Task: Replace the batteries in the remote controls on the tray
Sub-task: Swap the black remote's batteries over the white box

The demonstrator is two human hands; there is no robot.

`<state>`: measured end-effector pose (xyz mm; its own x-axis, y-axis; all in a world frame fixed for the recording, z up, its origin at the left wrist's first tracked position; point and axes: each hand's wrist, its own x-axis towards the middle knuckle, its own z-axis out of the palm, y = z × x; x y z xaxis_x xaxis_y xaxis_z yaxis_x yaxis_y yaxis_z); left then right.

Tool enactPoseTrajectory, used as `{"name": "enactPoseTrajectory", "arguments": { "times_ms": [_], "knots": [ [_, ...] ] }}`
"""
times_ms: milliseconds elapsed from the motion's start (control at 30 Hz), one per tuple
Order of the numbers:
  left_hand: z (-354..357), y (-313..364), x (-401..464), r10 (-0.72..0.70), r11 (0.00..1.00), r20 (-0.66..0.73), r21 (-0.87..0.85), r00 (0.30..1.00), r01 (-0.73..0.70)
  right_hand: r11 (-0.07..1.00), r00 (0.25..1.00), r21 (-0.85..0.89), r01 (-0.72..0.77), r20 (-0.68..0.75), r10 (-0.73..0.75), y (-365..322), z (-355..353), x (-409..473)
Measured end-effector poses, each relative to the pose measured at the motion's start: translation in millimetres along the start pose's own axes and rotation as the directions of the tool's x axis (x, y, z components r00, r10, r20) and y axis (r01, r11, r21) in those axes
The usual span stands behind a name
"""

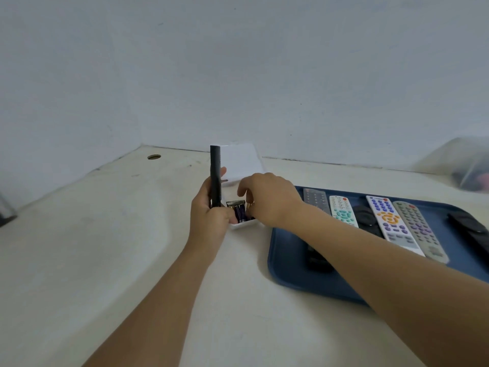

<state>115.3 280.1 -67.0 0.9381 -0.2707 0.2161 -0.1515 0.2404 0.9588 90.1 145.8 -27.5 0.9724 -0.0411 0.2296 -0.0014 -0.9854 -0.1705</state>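
Note:
My left hand (209, 215) grips a slim black remote (215, 176), held upright on its end beside a small white box (242, 225). Dark blue and gold batteries (239, 211) lie in that box. My right hand (267, 197) reaches down into the box with its fingers curled over the batteries; the fingertips are hidden, so I cannot tell whether they pinch one. To the right, a blue tray (283, 268) carries several remotes, among them a white one with teal buttons (343, 211) and a white one with orange and blue buttons (391, 223).
A white box lid (242, 161) lies behind the battery box near the wall. A round hole (154, 157) marks the table's far left corner. A clear plastic bag (468, 165) sits at the far right. My right forearm crosses over the tray.

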Motion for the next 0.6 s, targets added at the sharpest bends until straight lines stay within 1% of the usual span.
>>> {"name": "enactPoseTrajectory", "arguments": {
  "times_ms": [100,200,300,400,500,600],
  "knots": [
    [-0.5,5.4,-2.8,-0.036,0.999,0.004,-0.031,0.999,0.036,0.997,0.995,0.028,0.065,0.071,-0.067,-2.1,-2.1,1.0],
    [-0.4,8.9,-4.3,-0.068,0.996,-0.001,-0.05,0.998,0.068,0.989,0.983,0.107,0.106,0.139,-0.12,-7.1,-1.3,4.8],
    [-0.5,10.7,-4.0,-0.084,0.995,-0.025,-0.065,0.996,0.082,0.989,0.975,0.086,0.121,0.174,-0.134,-12.8,-0.1,9.5],
    [-0.3,11.4,-3.7,-0.085,0.994,-0.038,-0.079,0.996,0.082,0.989,0.983,0.082,0.12,0.127,-0.13,-14.4,1.0,10.7],
    [0.3,11.6,-4.1,-0.074,0.995,-0.04,-0.076,0.996,0.071,0.982,0.988,0.139,0.126,0.067,-0.137,-17.3,-2.0,7.2],
    [1.3,12.8,-4.3,-0.069,0.995,-0.04,-0.071,0.997,0.066,0.984,0.982,0.056,0.168,0.081,-0.172,-22.7,-2.4,6.4]
  ]
}}
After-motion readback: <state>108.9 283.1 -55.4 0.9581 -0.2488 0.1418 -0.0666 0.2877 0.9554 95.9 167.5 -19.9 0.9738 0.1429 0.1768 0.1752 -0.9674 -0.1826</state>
